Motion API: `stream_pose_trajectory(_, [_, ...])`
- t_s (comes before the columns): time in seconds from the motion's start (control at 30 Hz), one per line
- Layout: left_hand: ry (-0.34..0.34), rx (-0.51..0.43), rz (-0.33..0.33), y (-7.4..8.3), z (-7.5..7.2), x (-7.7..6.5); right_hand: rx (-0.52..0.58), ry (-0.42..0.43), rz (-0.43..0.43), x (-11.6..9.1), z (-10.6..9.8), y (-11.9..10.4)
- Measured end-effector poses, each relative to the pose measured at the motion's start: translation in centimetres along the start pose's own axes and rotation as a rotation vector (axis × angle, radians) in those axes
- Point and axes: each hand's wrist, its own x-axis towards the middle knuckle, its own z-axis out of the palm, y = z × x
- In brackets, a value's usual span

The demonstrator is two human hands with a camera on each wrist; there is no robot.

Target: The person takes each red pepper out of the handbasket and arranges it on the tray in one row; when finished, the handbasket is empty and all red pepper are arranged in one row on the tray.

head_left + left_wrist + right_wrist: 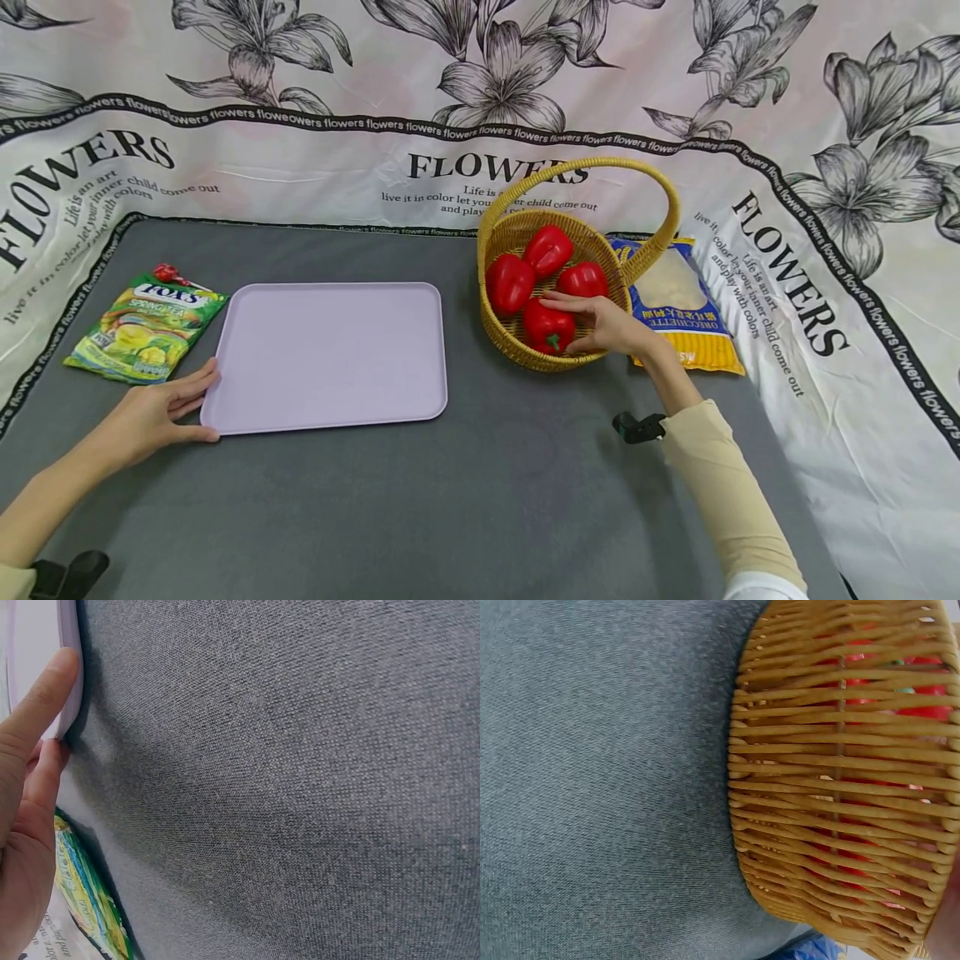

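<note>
My left hand point(161, 408) holds the near left corner of a lilac rectangular tray point(322, 358), thumb at the near edge and fingers along the left side. The left wrist view shows the thumb on the tray's rim point(71, 690). My right hand point(611, 323) reaches over the rim of a yellow woven basket point(525, 354) and grips the nearest red bell pepper point(546, 323), its green stem facing me. Three other red bell peppers point(510, 283) lie behind and beside it. In the right wrist view the basket wall point(840, 772) hides most of the peppers.
A green and yellow snack bag point(150, 325) lies left of the tray, by my left hand. A blue and yellow pasta bag point(682, 312) lies right of the basket, partly behind its upright handle point(667, 225). Grey cloth point(450, 500) covers the table, with flower-printed fabric around it.
</note>
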Motion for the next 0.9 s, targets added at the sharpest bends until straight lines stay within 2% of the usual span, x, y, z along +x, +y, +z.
stream_pose_trajectory(0.23, [-0.012, -0.034, -0.013, 0.1, 0.0, 0.0, -0.141, 0.022, 0.016, 0.5, 0.4, -0.4])
stream_pose_trajectory(0.53, [-0.008, -0.062, -0.012, 0.2, 0.0, 0.0, -0.203, 0.027, 0.023, 0.6, 0.3, -0.8])
stream_pose_trajectory(0.7, [-0.004, -0.063, -0.008, 0.3, 0.1, -0.1, -0.156, -0.002, 0.044, 0.6, 0.1, -0.9])
stream_pose_trajectory(0.9, [-0.001, -0.064, -0.010, 0.3, 0.0, -0.1, -0.040, -0.024, 0.137, 0.5, -0.7, -0.9])
